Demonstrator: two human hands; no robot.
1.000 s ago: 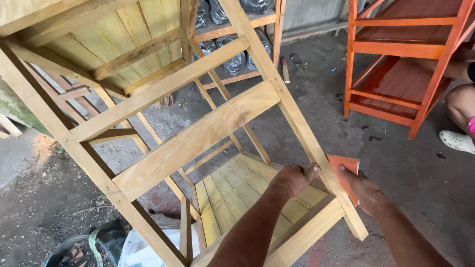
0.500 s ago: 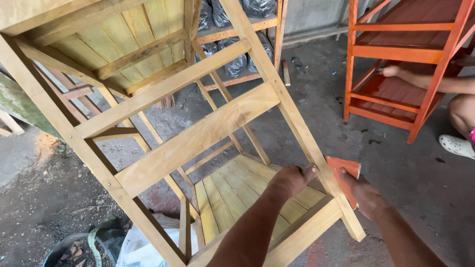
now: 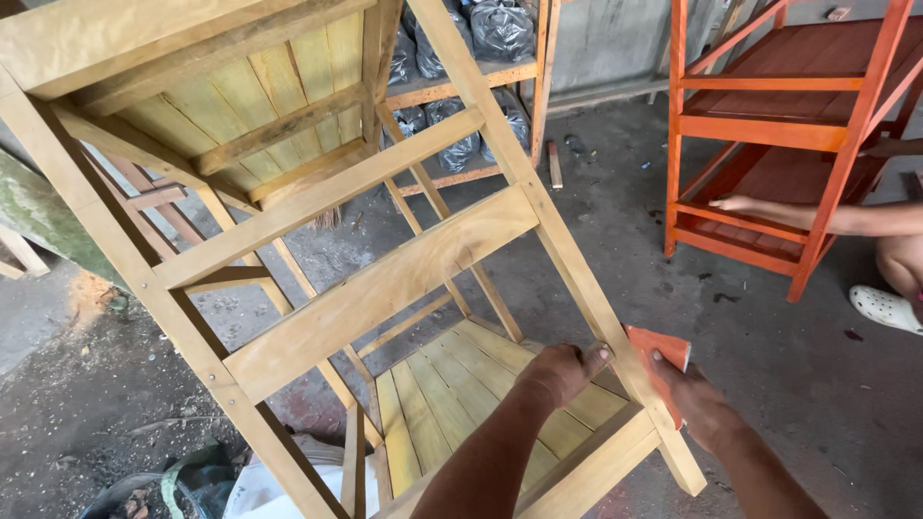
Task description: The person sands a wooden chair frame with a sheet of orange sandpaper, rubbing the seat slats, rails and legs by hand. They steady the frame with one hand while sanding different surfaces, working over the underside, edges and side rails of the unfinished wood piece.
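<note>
Both hands unmoved: left hand [image 3: 565,370] grasps the wooden rack's leg [image 3: 577,279], right hand [image 3: 694,404] clenches orange sandpaper [image 3: 660,348].

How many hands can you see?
3: left hand on the wooden rack's leg, right hand holding orange sandpaper, another person's hand on the orange rack.

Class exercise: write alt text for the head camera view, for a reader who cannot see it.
A person's left hand grips a leg of a tilted yellow wooden shelf frame while the right hand presses orange sandpaper against it. An orange shelf unit stands behind.
</note>
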